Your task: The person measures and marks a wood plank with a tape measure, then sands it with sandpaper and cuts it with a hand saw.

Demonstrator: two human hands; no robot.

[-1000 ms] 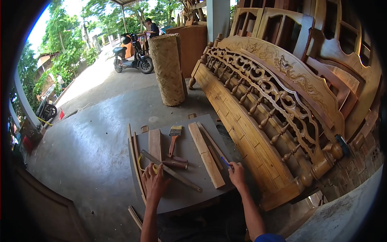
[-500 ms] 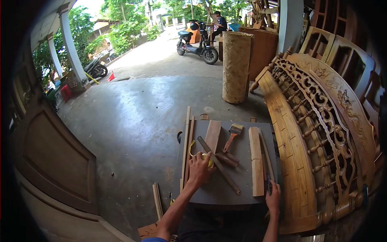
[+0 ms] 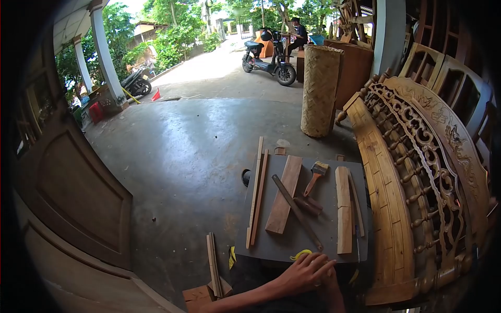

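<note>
My left hand [image 3: 307, 269] is at the table's near edge, curled palm down over a tape measure, with its fingers pointing right. Only the yellow strap [image 3: 300, 254] of the tape measure shows beside the knuckles; its body is hidden. My right hand [image 3: 330, 284] is close against it, mostly covered by the left, so its fingers do not show. Just beyond lies a flat metal ruler [image 3: 297, 212], set diagonally against a wide wooden block [image 3: 285, 195]. Two joined light wood pieces [image 3: 344, 211] lie to the right, beside a thin curved strip [image 3: 356, 203].
A paintbrush [image 3: 316, 176] and dark wood pieces [image 3: 309, 205] lie mid-table [image 3: 323, 240]. Long thin strips [image 3: 255, 195] line its left side. Carved wooden furniture panels [image 3: 417, 172] lean close on the right. A woven roll [image 3: 321, 91] and a scooter [image 3: 269, 60] stand beyond; a person sits farther back.
My left hand has moved from the wooden block toward me and right, bringing the tape measure. My right hand has left the right-hand table edge and met it. The view has shifted slightly left.
</note>
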